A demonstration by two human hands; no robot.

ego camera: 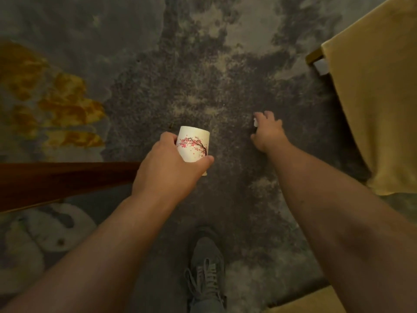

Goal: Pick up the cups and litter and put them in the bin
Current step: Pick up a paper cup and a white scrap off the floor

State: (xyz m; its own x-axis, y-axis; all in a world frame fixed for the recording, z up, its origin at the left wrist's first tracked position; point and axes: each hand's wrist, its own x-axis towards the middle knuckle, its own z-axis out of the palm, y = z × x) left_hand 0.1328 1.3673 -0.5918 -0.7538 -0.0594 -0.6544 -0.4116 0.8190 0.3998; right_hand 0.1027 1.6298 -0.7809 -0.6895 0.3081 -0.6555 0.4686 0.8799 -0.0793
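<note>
Head view, looking straight down at a mottled grey and ochre carpet. At far left, edge of a dark wooden table, running in from the frame border and ending behind the left wrist. Left hand wrapped around a white paper cup printed with a pink blossom branch; thumb across the lower front, fingers curled behind the left wall; cup held off the floor, tilted, base pointing away from the camera, rim toward the palm. Below centre, one grey laced shoe planted on the carpet between the two forearms. Right hand reached down to the carpet, well apart from the cup, fingers pinched narrowly on a small white scrap of litter showing at the fingertips; whether the scrap was lifted or lying on the pile, not discernible. At far right, mustard-yellow cloth draped over furniture with a brass-coloured frame end protruding at its upper left corner.
</note>
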